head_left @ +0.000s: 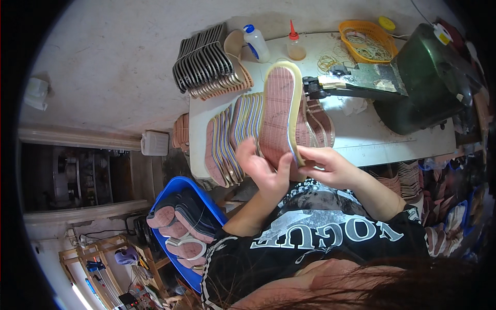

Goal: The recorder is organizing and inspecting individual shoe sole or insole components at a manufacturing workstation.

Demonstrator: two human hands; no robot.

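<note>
A shoe insole (281, 111) with a pinkish-brown lined face and a pale yellow edge is held up in front of me, its wide end pointing away. My right hand (328, 166) pinches its edge near the close end, thumb and fingers together. My left hand (266, 173) is at the same end, with its thumb against the insole and its fingers bent beside it; part of its grip is hidden. Behind the insole, a row of similar insoles (227, 139) stands on edge on the white table (361, 144). More insoles (320, 124) lie to the right of it.
A green sewing machine (423, 88) reaches in from the right, its head close to the insole. At the back are a bundle of dark insoles (201, 62), two squeeze bottles (256, 44) and an orange basket (369, 39) of rubber bands. A blue crate (183, 182) holds insoles at lower left.
</note>
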